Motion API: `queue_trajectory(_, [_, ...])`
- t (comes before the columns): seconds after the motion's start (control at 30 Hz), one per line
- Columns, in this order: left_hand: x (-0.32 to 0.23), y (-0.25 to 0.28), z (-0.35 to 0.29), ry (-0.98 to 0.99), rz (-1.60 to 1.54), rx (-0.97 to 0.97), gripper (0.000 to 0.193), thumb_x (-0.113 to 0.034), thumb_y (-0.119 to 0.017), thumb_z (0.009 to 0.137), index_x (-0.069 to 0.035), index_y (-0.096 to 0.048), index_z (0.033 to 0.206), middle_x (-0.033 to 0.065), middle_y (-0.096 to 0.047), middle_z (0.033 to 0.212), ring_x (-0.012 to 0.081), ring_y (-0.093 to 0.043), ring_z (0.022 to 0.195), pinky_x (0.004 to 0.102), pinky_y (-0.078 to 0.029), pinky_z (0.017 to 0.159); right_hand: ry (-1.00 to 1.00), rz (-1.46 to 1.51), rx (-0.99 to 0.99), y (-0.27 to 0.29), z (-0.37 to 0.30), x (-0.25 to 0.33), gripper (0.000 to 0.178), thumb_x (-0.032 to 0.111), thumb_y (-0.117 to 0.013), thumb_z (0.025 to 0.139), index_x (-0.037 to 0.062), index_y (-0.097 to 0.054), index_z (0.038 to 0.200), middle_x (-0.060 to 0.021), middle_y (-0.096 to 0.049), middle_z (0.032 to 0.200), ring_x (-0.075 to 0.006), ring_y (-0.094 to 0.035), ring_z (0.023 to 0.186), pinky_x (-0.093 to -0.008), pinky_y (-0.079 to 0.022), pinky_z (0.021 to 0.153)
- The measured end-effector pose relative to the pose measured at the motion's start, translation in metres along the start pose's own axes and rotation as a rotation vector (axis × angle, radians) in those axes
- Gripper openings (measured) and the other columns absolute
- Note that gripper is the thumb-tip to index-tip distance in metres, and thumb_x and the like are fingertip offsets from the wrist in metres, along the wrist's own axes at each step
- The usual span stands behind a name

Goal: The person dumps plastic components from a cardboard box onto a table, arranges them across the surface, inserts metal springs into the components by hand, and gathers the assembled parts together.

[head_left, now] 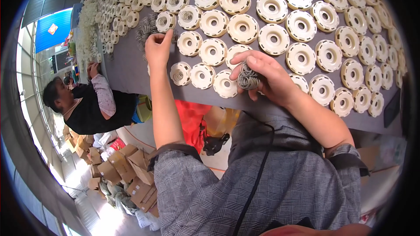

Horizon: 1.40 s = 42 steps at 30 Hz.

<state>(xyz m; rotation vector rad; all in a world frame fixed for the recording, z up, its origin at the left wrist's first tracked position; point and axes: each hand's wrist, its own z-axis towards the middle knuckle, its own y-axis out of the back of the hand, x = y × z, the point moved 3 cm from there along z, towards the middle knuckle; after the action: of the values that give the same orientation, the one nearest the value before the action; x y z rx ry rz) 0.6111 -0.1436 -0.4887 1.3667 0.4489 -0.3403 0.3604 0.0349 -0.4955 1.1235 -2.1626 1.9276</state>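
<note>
My right hand, palm turned inward, grips a bunch of thin grey wire coils above the table's near edge. Further left, my left hand reaches over the table. Its thumb stands apart from the bent fingers, the tip at the near rim of a cream round disc; a grey coil lies on that disc. Nothing shows in this hand, though its fingertips are partly hidden. Beside it is a loose pile of grey coils. Other discs nearby also carry coils, such as a near disc.
Rows of cream discs with centre holes cover much of the grey table. Smaller cream rings crowd its far left. A person in black works at the left side. Cardboard boxes and a red bag are below.
</note>
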Motion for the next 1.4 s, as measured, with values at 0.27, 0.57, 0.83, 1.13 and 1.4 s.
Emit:
queue_trajectory(0.27, [-0.005,-0.002,-0.019,-0.107,-0.181,-0.080,0.029,-0.019,-0.072,0.070,0.001,-0.063,0.089,0.0050,-0.063,0.080,0.0114,-0.057,0.073,0.0238,-0.044,0.067,0.032,-0.071,-0.025,0.004,0.001,0.000,0.031,0.031,-0.049,0.088,0.0068,-0.055,0.106,-0.0032,-0.061,0.086,-0.0095,-0.061,0.067,-0.0186,-0.043,0.043])
queue_trajectory(0.57, [-0.023,0.012,-0.047,-0.094,-0.989,-0.016,0.028,-0.001,-0.058,0.080,0.000,-0.052,0.108,0.0099,-0.058,0.097,0.0156,-0.056,0.090,0.0257,-0.044,0.082,0.090,-0.085,-0.011,0.014,0.005,-0.006,0.034,0.033,-0.045,0.090,0.0034,-0.053,0.105,-0.0093,-0.061,0.087,-0.0144,-0.061,0.069,-0.0217,-0.046,0.044])
queue_trajectory(0.83, [-0.113,0.000,-0.143,-0.201,-1.035,0.478,0.032,0.009,-0.064,0.070,0.001,-0.053,0.099,0.0133,-0.055,0.107,0.0216,-0.052,0.102,0.0334,-0.039,0.091,0.082,0.020,0.010,0.000,0.002,0.003,0.045,0.023,-0.054,0.085,0.0022,-0.046,0.123,-0.0086,-0.059,0.103,-0.0116,-0.059,0.079,-0.0220,-0.048,0.056])
queue_trajectory(1.13, [-0.088,0.009,-0.123,0.406,-1.791,0.563,0.015,-0.012,-0.056,0.085,-0.003,-0.056,0.097,0.0110,-0.060,0.101,0.0198,-0.057,0.089,0.0316,-0.044,0.076,0.674,-0.515,-0.315,0.003,-0.007,0.026,0.028,0.007,-0.062,0.077,0.0032,-0.057,0.104,-0.0027,-0.060,0.093,-0.0092,-0.054,0.090,-0.0242,-0.042,0.081])
queue_trajectory(1.4, [-0.036,0.003,-0.073,-0.203,-0.242,0.094,0.022,-0.006,-0.066,0.073,-0.002,-0.060,0.094,0.0032,-0.061,0.094,0.0136,-0.055,0.081,0.0263,-0.041,0.072,0.495,-0.336,-0.279,0.005,-0.006,0.024,0.028,0.004,-0.058,0.079,0.0034,-0.051,0.107,-0.0051,-0.058,0.090,-0.0102,-0.055,0.091,-0.0230,-0.044,0.080])
